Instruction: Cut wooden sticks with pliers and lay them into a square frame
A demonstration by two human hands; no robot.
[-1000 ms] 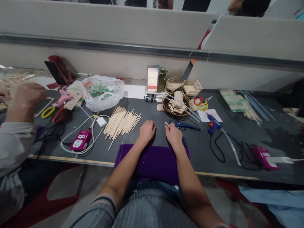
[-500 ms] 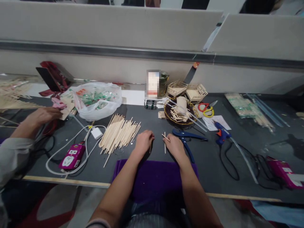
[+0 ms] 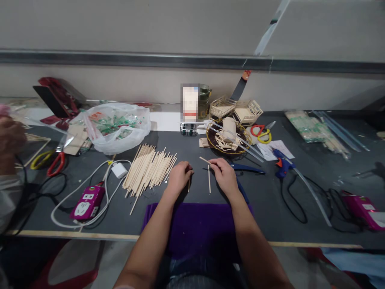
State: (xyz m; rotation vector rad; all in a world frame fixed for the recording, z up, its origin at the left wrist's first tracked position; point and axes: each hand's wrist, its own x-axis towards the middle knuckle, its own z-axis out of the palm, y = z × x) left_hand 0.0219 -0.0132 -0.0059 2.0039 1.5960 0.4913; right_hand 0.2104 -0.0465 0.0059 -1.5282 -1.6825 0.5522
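My right hand [image 3: 223,173] pinches a short wooden stick [image 3: 205,160] that points up and to the left from the fingertips. Just below those fingertips a second stick [image 3: 209,182] lies on the dark table. Across a small gap, my left hand [image 3: 179,177] has its fingers curled together over the upper end of another stick [image 3: 189,186]; the fingers partly hide the contact. Left of it lies a loose pile of wooden sticks [image 3: 148,168]. Blue cutting pliers [image 3: 248,167] sit partly hidden behind my right hand and forearm.
A round basket [image 3: 210,145] with sticks stands behind my hands, near red-and-yellow scissors [image 3: 264,134]. A blue glue gun [image 3: 282,164] lies right; a plastic bag [image 3: 111,140] and a pink power strip [image 3: 88,202] left. A co-worker's hand [image 3: 10,134] is at far left.
My right hand has lifted its stick slightly up and away from the one on the table. The co-worker's hand has moved left, uncovering scissors. The view has tilted down a little.
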